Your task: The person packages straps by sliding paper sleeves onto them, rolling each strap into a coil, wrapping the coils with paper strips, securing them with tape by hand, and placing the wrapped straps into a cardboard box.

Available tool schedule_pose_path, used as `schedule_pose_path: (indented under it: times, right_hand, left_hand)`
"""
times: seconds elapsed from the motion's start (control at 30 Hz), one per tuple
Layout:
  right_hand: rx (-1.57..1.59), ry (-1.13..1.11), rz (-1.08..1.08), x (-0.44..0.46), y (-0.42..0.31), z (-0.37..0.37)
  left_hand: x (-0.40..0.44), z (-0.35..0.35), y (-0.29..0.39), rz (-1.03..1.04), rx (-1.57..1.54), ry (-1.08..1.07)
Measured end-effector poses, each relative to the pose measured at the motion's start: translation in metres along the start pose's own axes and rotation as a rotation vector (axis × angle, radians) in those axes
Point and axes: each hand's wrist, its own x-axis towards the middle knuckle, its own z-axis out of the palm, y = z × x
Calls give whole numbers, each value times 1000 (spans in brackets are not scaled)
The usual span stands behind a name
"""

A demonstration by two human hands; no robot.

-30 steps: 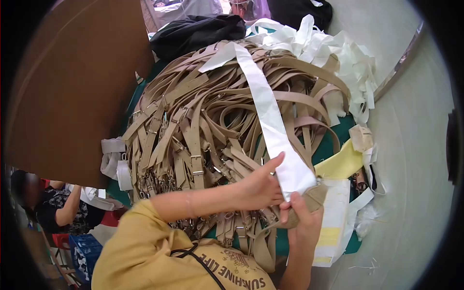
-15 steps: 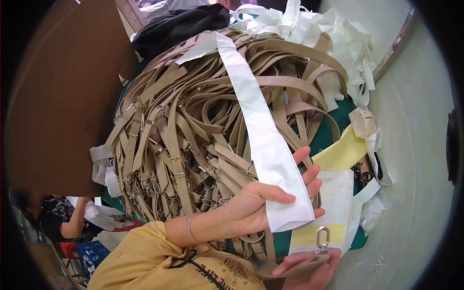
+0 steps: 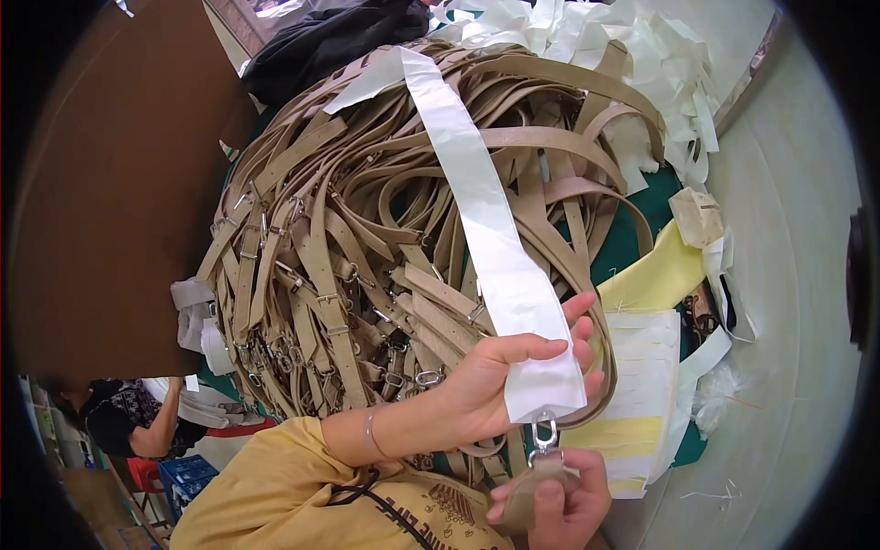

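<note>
My left hand (image 3: 495, 371) is closed on a long white paper-like strip (image 3: 467, 183), thumb on top and fingers behind. The strip runs back over a big heap of beige straps (image 3: 367, 229) with metal buckles and rings. In my right hand (image 3: 564, 500), just below, is the beige end of a strap (image 3: 532, 495), pinched between thumb and fingers. Its silver metal clasp (image 3: 545, 438) points up at the strip's lower end and meets or overlaps its edge. Whether it goes inside the strip I cannot tell.
White scraps (image 3: 577, 46) and a black cloth (image 3: 335, 46) lie behind the heap. To the right are a yellow sheet (image 3: 655, 275), a white-and-yellow stack (image 3: 632, 367) and a clear plastic bag (image 3: 720, 394). A brown panel (image 3: 128, 211) stands left; another person (image 3: 137, 417) is beyond it.
My right hand has moved left and up, bringing the clasp from beside the strip to its lower end. My left hand keeps its hold on the strip.
</note>
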Motion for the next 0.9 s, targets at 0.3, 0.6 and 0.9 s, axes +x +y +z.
schedule_pose_path:
  times: [0.3,0.6,0.9]
  right_hand:
    - [-228,146,11,40,24,-9]
    - [-285,-47,231,24,28,-29]
    - [-322,-105,298,13,39,-35]
  left_hand:
    - [-15,-12,-6,83,714,-2]
    - [-17,-39,-1,36,869,-134]
    - [-43,-71,12,-36,1264,-37]
